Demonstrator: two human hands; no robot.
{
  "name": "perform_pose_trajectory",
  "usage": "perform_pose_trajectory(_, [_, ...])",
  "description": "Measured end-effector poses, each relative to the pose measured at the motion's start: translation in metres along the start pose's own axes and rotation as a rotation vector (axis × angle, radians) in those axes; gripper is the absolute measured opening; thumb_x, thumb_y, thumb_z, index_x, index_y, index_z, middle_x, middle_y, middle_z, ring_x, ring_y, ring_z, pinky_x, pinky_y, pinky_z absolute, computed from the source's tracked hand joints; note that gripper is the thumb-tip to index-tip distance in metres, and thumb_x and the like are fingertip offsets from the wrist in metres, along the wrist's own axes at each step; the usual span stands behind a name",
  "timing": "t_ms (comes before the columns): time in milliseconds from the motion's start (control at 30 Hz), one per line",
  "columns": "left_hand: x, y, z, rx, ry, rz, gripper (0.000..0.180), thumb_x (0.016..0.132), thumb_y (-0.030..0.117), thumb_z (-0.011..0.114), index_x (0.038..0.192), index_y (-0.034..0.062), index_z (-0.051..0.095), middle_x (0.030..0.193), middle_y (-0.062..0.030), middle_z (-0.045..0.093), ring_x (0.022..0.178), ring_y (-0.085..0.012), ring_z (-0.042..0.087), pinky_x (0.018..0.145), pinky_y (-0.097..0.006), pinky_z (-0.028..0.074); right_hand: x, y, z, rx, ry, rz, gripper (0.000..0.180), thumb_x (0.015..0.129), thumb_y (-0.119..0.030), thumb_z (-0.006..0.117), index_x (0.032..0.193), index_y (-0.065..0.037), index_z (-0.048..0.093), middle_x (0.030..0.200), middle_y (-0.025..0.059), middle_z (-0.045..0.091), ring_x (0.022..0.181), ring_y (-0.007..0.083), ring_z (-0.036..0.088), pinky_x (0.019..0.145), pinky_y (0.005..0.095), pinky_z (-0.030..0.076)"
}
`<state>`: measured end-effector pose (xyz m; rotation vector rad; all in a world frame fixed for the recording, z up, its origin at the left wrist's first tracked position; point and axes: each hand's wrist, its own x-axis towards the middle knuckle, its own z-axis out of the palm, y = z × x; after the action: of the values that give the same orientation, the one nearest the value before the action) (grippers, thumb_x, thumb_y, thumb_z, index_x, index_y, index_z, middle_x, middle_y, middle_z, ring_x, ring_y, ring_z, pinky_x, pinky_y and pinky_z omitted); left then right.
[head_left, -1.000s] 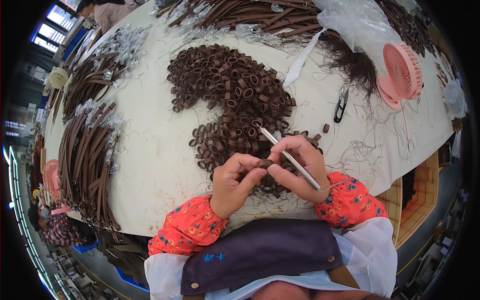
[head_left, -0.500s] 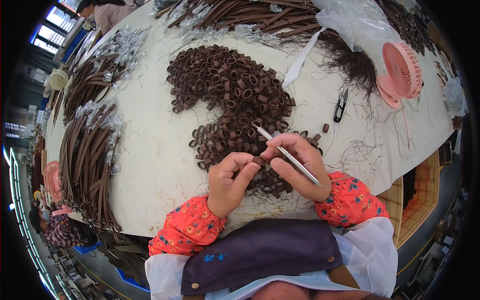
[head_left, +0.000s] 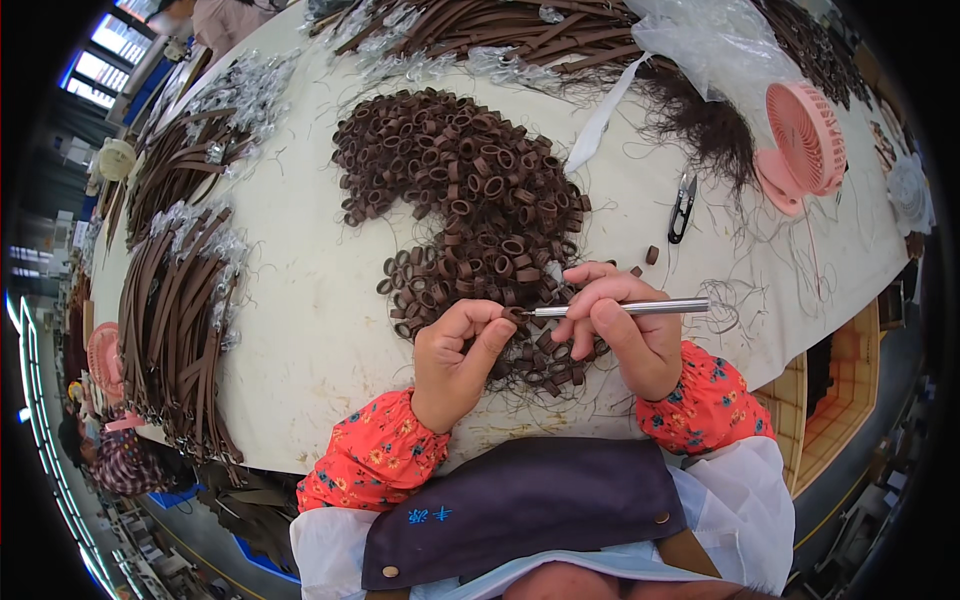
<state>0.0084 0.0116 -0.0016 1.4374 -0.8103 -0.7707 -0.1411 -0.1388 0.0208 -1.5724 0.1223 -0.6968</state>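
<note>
Between thumb and forefinger, my left hand [head_left: 452, 362] pinches a small brown strap loop [head_left: 514, 314]. My right hand [head_left: 642, 338] grips a slim silver pen-like tool [head_left: 675, 306] that lies nearly level. Its dark tip touches or almost touches the loop; which of the two I cannot tell. Just beyond both hands spreads a big pile of the same brown loops [head_left: 470, 160], with loose dark threads around its edges. A few loops also lie under and beside my fingers.
Bundles of brown straps [head_left: 180, 330] with clear plastic line the left side, and more straps [head_left: 520, 30] lie at the far edge. Toward the right are thread snips [head_left: 682, 210], a pink fan [head_left: 803, 140], a dark thread heap [head_left: 705, 115] and a wooden crate [head_left: 840, 390] below the table [head_left: 300, 370].
My right hand has swung the silver tool from slanting up and away to nearly level, its tip now at the loop. My left hand keeps its pinch almost in place.
</note>
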Motion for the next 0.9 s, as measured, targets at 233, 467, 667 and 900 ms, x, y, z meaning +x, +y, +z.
perform_pose_trajectory(233, [0.0002, -0.0001, 0.0015, 0.015, 0.011, 0.014, 0.01, 0.094, 0.009, 0.061, 0.096, -0.0005, 0.062, 0.071, 0.0056, 0.058, 0.062, 0.0014, 0.041, 0.054, -0.016, 0.033, -0.0004, 0.0019, -0.0022, -0.03, -0.022, -0.024, 0.017, 0.099, -0.014, 0.046, 0.097, -0.004, 0.059, 0.066, 0.0005, 0.062, 0.069, 0.0111, 0.063, 0.1, 0.0417, 0.037])
perform_pose_trajectory(467, [0.0, 0.0004, 0.0019, 0.007, 0.009, 0.001, 0.01, 0.094, 0.009, 0.062, 0.095, -0.0004, 0.062, 0.071, 0.006, 0.058, 0.062, 0.0015, 0.041, 0.054, -0.016, 0.032, 0.0, 0.0043, 0.0001, -0.065, -0.062, -0.093, 0.016, 0.098, -0.015, 0.05, 0.099, -0.004, 0.061, 0.071, 0.002, 0.065, 0.068, 0.0114, 0.064, 0.1, 0.0408, 0.038])
perform_pose_trajectory(667, [-0.0002, 0.0011, 0.0016, 0.01, -0.001, -0.014, 0.01, 0.094, 0.009, 0.062, 0.095, -0.0003, 0.063, 0.071, 0.006, 0.058, 0.062, 0.0014, 0.041, 0.054, -0.016, 0.033, -0.0004, 0.0048, 0.0004, -0.104, -0.058, -0.096, 0.014, 0.097, -0.013, 0.051, 0.097, -0.004, 0.062, 0.073, 0.0023, 0.065, 0.063, 0.0103, 0.062, 0.099, 0.0398, 0.039])
perform_pose_trajectory(900, [0.0013, 0.0039, -0.0021, 0.013, -0.01, -0.023, 0.01, 0.094, 0.009, 0.061, 0.097, -0.0009, 0.063, 0.071, 0.0057, 0.059, 0.062, 0.0013, 0.042, 0.054, -0.016, 0.034, -0.0013, 0.0033, -0.0016, -0.118, -0.041, -0.091, 0.014, 0.096, -0.011, 0.05, 0.095, -0.003, 0.061, 0.073, 0.0022, 0.065, 0.06, 0.0097, 0.061, 0.098, 0.0399, 0.039])
